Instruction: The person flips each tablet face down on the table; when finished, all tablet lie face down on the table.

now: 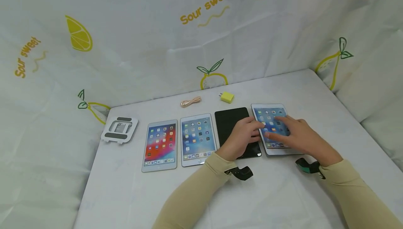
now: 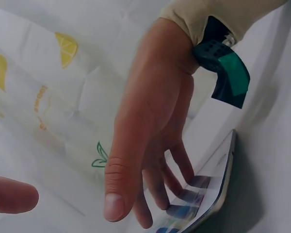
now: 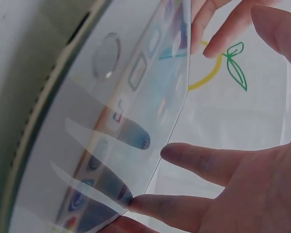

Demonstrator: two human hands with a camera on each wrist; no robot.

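Observation:
A white-framed tablet (image 1: 267,111) lies lit at the right end of a row, with rows of app icons on its screen. My left hand (image 1: 240,138) reaches over the black tablet (image 1: 228,124) to the lit tablet's left edge, thumb and fingers extended. Over the same screen my right hand (image 1: 299,136) spreads its thumb and forefinger. In the right wrist view, right-hand fingertips come right at the glass (image 3: 102,131), which mirrors them near the round home button. The left wrist view has loosely straight left fingers (image 2: 184,165) overlapping a tablet's edge (image 2: 228,165).
Left of the black tablet lie a tablet with a blue screen (image 1: 198,136) and one with a red-blue screen (image 1: 160,145). A white folding stand (image 1: 120,129) is at far left. Behind them are a coiled cable (image 1: 190,102) and a yellow charger plug (image 1: 227,97). A lemon-print cloth (image 1: 141,47) backs the table.

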